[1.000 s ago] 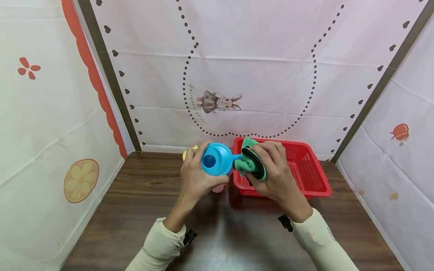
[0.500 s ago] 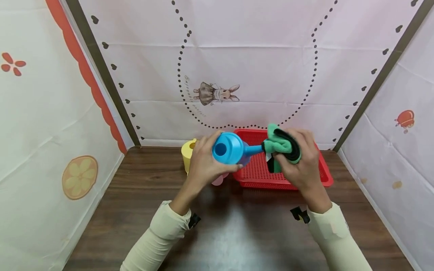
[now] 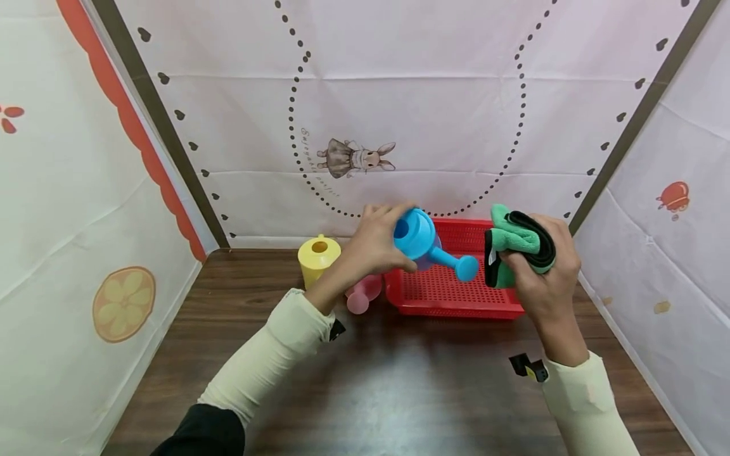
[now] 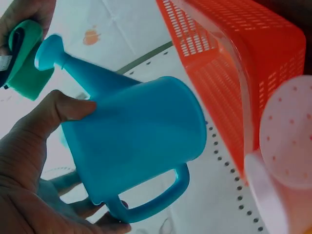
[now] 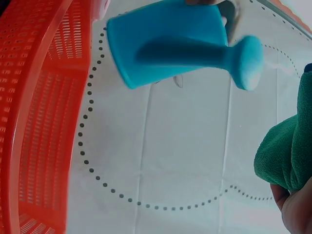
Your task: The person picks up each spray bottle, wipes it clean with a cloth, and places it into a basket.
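Note:
My left hand [image 3: 379, 240] grips a blue toy watering can [image 4: 141, 131] round its top, thumb on one side and fingers on the other. The can hangs over the left part of the red basket [image 3: 450, 307], its spout pointing right toward the cloth. My right hand [image 3: 550, 269] holds a folded green cloth [image 3: 516, 237] with black edging and a white tag, raised over the basket's right end. A gap shows between spout and cloth in the head view. Part of the can's top lies hidden behind my left fingers.
Left of the basket stand a yellow watering can [image 3: 318, 256] and, nearer me, a pink one [image 3: 363, 292], partly behind my left forearm. The dark wooden table [image 3: 399, 386] meets a printed cloth wall [image 3: 456, 126] at the back.
The blue watering can has moved right with my left hand, over the basket, its spout turning toward me. My right hand has drawn the cloth off the spout, to the right.

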The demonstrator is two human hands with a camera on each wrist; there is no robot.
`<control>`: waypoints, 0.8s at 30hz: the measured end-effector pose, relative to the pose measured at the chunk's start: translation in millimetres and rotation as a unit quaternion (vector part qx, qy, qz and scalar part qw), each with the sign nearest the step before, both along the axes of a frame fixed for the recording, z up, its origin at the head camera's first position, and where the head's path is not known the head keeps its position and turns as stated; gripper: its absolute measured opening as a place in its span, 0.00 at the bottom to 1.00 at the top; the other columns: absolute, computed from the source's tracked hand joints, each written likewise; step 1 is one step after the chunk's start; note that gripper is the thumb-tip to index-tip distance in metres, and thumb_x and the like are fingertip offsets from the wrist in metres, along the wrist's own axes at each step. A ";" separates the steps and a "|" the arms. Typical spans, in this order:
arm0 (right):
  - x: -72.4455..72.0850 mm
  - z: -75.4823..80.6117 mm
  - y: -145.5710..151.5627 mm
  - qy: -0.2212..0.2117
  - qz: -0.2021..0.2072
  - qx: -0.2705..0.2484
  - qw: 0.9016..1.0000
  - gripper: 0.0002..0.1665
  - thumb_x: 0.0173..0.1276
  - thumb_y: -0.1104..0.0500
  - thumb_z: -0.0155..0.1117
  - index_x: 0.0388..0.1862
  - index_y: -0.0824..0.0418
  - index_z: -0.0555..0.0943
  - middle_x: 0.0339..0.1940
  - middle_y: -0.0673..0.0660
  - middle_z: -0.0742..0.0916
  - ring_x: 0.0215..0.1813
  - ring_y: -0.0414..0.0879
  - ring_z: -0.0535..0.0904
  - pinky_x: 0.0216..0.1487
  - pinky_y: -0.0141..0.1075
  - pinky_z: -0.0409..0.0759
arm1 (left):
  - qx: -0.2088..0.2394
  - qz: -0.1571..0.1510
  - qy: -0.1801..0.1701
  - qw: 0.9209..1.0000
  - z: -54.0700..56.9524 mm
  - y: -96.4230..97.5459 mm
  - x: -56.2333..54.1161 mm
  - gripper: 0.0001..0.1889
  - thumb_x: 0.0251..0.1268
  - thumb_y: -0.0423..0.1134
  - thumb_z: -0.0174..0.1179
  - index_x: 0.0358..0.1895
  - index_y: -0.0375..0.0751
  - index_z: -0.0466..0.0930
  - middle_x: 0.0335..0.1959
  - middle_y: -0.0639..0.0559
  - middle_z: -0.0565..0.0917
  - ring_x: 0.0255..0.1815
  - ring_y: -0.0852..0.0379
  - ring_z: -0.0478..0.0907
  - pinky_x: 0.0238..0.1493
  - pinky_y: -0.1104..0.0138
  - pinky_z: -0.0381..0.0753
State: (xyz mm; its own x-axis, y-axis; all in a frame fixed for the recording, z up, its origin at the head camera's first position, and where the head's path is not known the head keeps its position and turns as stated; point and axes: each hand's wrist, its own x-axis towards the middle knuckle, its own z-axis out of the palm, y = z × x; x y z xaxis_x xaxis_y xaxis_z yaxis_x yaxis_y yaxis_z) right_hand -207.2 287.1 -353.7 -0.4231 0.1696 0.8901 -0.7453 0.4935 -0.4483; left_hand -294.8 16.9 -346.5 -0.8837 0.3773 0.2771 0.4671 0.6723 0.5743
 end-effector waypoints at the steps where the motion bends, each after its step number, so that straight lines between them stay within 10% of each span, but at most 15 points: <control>1: -0.2 -0.2 0.5 0.000 -0.001 0.000 1.000 0.25 0.60 0.69 0.72 0.57 0.79 0.87 0.54 0.71 0.89 0.62 0.35 0.81 0.66 0.30 0.76 | -0.008 -0.009 -0.006 1.000 -0.5 3.7 -3.1 0.60 0.41 0.43 0.94 0.84 0.60 0.73 0.79 0.43 0.77 0.80 0.39 0.64 0.68 0.40 0.87; 6: -0.3 -1.6 1.1 -0.005 0.000 0.006 1.000 0.25 0.61 0.68 0.73 0.57 0.78 0.87 0.53 0.70 0.90 0.62 0.35 0.81 0.65 0.29 0.77 | -0.043 -0.041 -0.022 0.998 -10.7 18.5 -13.2 0.60 0.42 0.38 0.94 0.84 0.64 0.74 0.80 0.45 0.69 0.82 0.40 0.59 0.68 0.43 0.89; 13: -0.2 -8.2 -5.7 -0.031 0.007 0.010 0.999 0.26 0.61 0.70 0.73 0.60 0.77 0.87 0.57 0.39 0.87 0.60 0.33 0.81 0.63 0.26 0.77 | -0.111 -0.033 0.013 0.993 -30.3 27.5 -20.5 0.56 0.50 0.39 0.91 0.85 0.67 0.72 0.85 0.47 0.70 0.85 0.37 0.59 0.67 0.46 0.89; 24: -4.3 -11.3 -15.5 -0.038 0.019 0.018 0.999 0.26 0.62 0.71 0.73 0.60 0.77 0.86 0.57 0.38 0.86 0.60 0.33 0.80 0.63 0.25 0.77 | -0.219 -0.061 0.034 0.973 -54.3 33.8 -24.2 0.51 0.59 0.40 0.84 0.87 0.66 0.70 0.87 0.47 0.73 0.79 0.39 0.70 0.63 0.52 0.93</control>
